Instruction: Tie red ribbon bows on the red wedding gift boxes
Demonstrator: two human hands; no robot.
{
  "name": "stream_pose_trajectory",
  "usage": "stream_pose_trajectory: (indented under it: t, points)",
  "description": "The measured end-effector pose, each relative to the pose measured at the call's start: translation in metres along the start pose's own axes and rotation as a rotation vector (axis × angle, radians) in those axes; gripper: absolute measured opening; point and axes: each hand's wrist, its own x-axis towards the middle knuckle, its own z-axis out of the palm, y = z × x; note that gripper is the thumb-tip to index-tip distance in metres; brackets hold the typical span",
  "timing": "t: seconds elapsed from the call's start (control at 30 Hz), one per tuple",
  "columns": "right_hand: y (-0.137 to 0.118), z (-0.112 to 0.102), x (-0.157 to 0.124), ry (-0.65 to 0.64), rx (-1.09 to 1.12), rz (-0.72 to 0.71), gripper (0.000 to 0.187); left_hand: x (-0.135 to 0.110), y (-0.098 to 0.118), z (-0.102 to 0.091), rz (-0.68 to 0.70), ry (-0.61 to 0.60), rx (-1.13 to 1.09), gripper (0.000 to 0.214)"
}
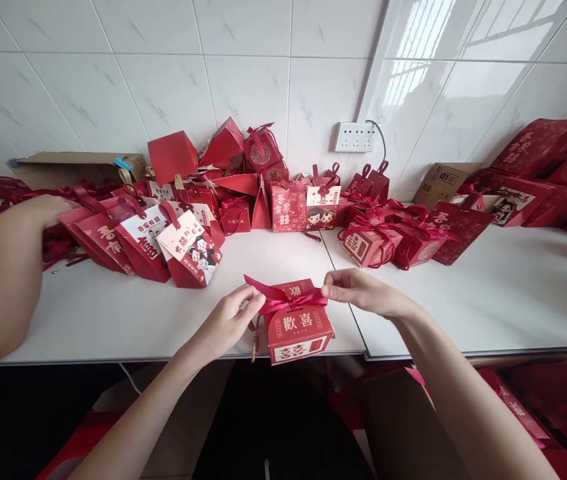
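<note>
A small red gift box (299, 325) with gold and white Chinese characters sits at the front edge of the white table, directly before me. Across its top runs a shiny crimson ribbon (291, 303), knotted near the middle. My left hand (231, 317) pinches the ribbon at the box's left side, with a loose tail sticking up past the fingers. On the right, my right hand (358, 292) pinches the ribbon's other end between thumb and fingers. A twisted gold cord (255, 343) hangs down at the box's left side.
Red gift bags (188, 247) stand in a row to the left. Further red boxes (371, 240) with ribbons stand right of centre. At the far left reaches another person's arm (11, 267). A cardboard box (446, 183) and a power strip (357, 137) are at the wall.
</note>
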Motion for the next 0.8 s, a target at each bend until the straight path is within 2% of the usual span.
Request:
stream_pose_trajectory:
  t: [0.07,0.13,0.2,0.33,0.5,0.63,0.7,0.73,0.8]
  points:
    - [-0.011,-0.001,0.004,0.143,-0.132,-0.059,0.04,0.001,0.007,-0.001,0.041,0.083,0.064,0.034]
    - [-0.023,0.005,0.011,0.211,-0.262,-0.13,0.038,0.001,0.015,0.0,0.113,0.173,0.146,0.031]
    - [-0.033,0.016,0.019,0.181,-0.391,-0.189,0.034,0.0,0.023,0.002,0.18,0.213,0.237,0.025]
    - [-0.046,0.034,0.033,0.078,-0.563,-0.233,0.02,-0.003,0.029,0.01,0.246,0.211,0.381,0.013]
    - [-0.046,0.039,0.04,0.031,-0.482,-0.19,0.012,-0.004,0.028,0.013,0.279,0.17,0.435,0.013]
    - [-0.039,0.032,0.036,0.146,-0.347,-0.127,0.014,-0.003,0.028,0.012,0.333,0.146,0.41,0.01]
    - [-0.03,0.022,0.027,0.223,-0.328,-0.088,0.024,-0.003,0.029,0.01,0.339,0.124,0.378,0.003]
    - [-0.025,0.016,0.022,0.236,-0.332,-0.056,0.032,-0.002,0.029,0.009,0.338,0.103,0.365,0.008]
    - [-0.012,0.004,0.01,0.175,-0.345,0.033,0.045,-0.001,0.03,0.007,0.339,0.047,0.343,0.015]
